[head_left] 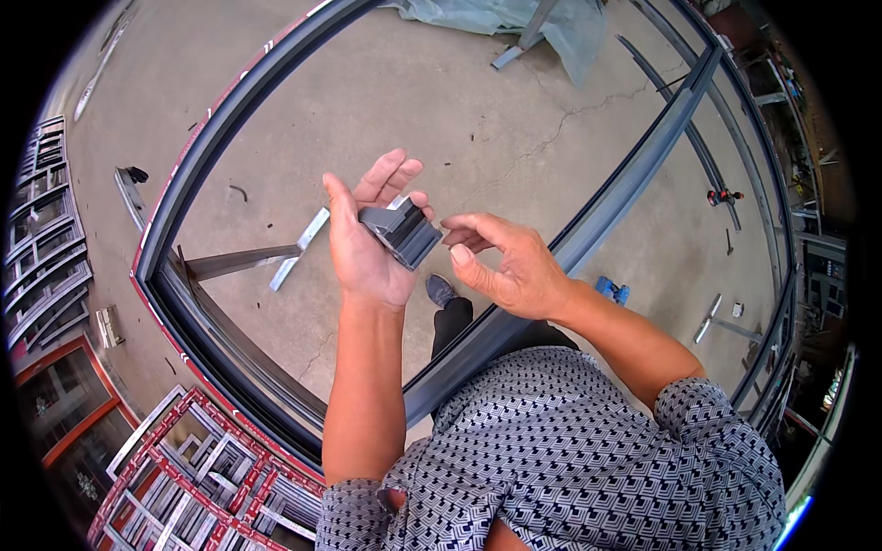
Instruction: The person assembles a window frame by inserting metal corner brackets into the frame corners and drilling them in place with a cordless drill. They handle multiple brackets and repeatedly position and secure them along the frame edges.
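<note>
A short offcut of dark grey window-frame profile (407,231), with stepped grooves on its face, lies across the palm of my left hand (367,253). The left thumb stands up beside it, and the fingers curl behind it and hold it. Just to the right, my right hand (514,266) hovers with thumb and bent fingers apart, near the piece's right end and with nothing visible in it. Both hands are above a large grey metal frame (184,197), whose slanting crossbar (616,202) passes under my right forearm.
Metal stands (299,248) rise from the concrete floor inside the frame. A blue tool (612,290) and a red-and-black tool (725,197) lie to the right. Stacked frames (202,468) fill the lower left. Plastic sheeting (514,18) lies at the far side.
</note>
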A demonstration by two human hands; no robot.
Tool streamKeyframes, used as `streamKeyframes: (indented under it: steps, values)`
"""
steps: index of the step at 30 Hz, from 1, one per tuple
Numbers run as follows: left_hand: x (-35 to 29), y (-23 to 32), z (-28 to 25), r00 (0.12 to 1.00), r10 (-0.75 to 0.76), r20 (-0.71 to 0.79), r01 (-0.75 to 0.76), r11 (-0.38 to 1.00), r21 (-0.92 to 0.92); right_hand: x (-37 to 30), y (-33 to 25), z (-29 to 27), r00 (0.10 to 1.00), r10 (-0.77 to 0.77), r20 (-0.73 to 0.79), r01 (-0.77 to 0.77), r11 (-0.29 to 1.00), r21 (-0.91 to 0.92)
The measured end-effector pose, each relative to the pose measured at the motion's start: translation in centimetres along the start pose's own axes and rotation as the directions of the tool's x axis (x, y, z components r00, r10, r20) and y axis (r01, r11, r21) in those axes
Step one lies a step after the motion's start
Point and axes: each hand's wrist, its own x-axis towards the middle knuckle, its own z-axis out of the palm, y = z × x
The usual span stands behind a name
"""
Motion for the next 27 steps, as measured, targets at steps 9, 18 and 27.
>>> streamKeyframes:
  steps: [9, 18, 27]
  values:
    - [-1.7, -11.9, 10.0, 0.998, -0.016, -0.055, 0.031, 0.961, 0.274, -8.2, 5.0, -7.8, 0.992, -0.003, -0.126, 0.045, 0.945, 0.325]
    - [-3.0, -23.7, 15.9, 0.995, -0.098, 0.013, 0.075, 0.838, 0.541, -16.8, 9.1, -15.9, 0.964, 0.266, 0.003, -0.115, 0.407, 0.906]
    - [-1.8, -28.3, 16.0, 0.971, -0.172, 0.167, -0.031, 0.598, 0.801, -19.9, 12.7, -18.9, 0.942, 0.304, -0.143, 0.037, 0.331, 0.943]
